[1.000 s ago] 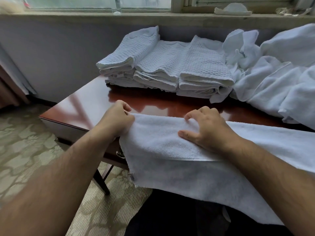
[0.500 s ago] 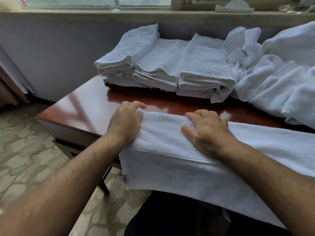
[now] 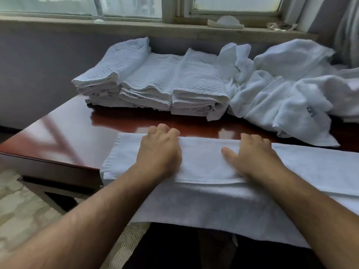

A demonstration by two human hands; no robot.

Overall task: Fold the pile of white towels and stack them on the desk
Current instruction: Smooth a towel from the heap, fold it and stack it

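The white towel [image 3: 204, 164] lies lengthwise along the near edge of the desk [image 3: 64, 136], one layer folded over on top and the lower layer hanging off the edge toward the person at 6 o'clock. The left hand [image 3: 159, 152] rests on the towel's left part, its fingers bent and hooked over the far folded edge, gripping it. The right hand [image 3: 252, 156] sits toward 3 o'clock from the left one, well apart from it, its fingers likewise curled over the far edge while the thumb [image 3: 230, 154] lies straight on the cloth, pointing toward 9 o'clock; the fingertips themselves are hidden. At 12 o'clock from the towel, across a strip of bare glossy red-brown wood, three stacks of folded waffle-weave towels [image 3: 151, 84] stand side by side against the wall. Touching them toward 2 o'clock, a loose pile of unfolded white towels [image 3: 281, 94] sprawls to the right edge of view. Above, a window sill [image 3: 136, 28] carries a small white object [image 3: 226, 23]. Patterned carpet [image 3: 19, 206] shows at 8 o'clock.
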